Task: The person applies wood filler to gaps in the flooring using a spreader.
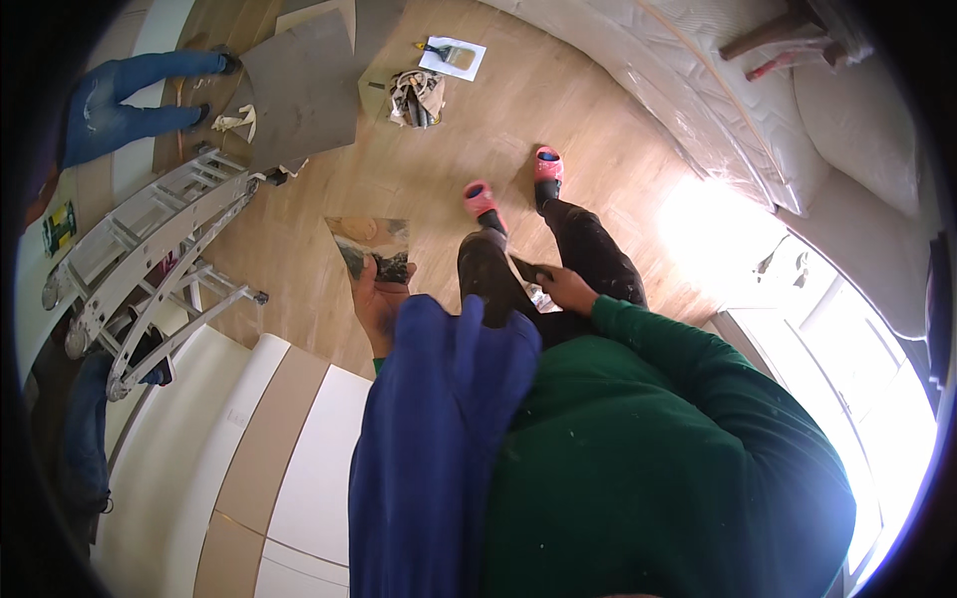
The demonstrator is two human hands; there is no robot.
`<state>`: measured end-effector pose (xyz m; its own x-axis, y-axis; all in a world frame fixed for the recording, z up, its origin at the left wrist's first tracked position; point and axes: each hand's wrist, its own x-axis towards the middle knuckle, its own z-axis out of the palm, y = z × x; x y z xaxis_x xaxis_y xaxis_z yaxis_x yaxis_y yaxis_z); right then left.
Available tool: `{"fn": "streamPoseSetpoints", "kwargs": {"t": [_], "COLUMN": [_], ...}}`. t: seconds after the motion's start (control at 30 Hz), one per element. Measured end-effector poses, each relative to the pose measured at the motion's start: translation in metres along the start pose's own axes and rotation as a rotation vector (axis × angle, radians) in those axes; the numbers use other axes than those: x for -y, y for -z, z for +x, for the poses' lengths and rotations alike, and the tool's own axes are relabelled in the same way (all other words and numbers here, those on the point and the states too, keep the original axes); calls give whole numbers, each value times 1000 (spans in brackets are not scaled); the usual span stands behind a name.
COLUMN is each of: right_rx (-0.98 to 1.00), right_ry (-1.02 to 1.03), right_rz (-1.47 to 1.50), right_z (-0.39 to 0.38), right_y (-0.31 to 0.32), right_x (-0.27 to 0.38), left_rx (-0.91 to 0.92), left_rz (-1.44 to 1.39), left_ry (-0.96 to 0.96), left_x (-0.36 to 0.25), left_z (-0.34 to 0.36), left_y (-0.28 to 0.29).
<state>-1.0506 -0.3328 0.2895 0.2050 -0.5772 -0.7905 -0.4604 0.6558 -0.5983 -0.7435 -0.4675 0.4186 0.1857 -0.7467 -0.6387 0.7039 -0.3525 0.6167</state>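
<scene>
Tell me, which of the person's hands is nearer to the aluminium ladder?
Left. The left hand, holding a flat plastering board, is just right of the ladder. The right hand, gripping a putty knife, is farther right, beyond the knees.

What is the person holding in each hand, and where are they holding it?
The left hand holds a flat metal plate by its near edge, with dark paste by the fingers. The right hand holds a small flat-bladed scraper at its handle end.
</scene>
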Motion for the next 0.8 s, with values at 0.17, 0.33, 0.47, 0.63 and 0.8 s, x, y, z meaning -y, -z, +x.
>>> {"fn": "streamPoseSetpoints", "kwargs": {"t": [0.17, 0.33, 0.47, 0.63, 0.8], "right_rx": [296, 418, 328, 80, 5], "right_ry": [175, 266, 39, -218, -292], "right_rz": [-211, -217, -327, -128, 227], "right_z": [-5, 27, 50, 19, 15], "right_y": [-13, -55, -74, -114, -138], "right_x": [24, 12, 84, 178, 160], "left_rx": [-29, -34, -47, 41, 97], "left_rz": [8, -56, -45, 155, 122], "left_ry": [-74, -61, -16, 33, 40], "left_x": [-15, -42, -75, -157, -201], "left_z": [11, 29, 84, 163, 238], "left_y": [13, 61, 104, 141, 125]}}
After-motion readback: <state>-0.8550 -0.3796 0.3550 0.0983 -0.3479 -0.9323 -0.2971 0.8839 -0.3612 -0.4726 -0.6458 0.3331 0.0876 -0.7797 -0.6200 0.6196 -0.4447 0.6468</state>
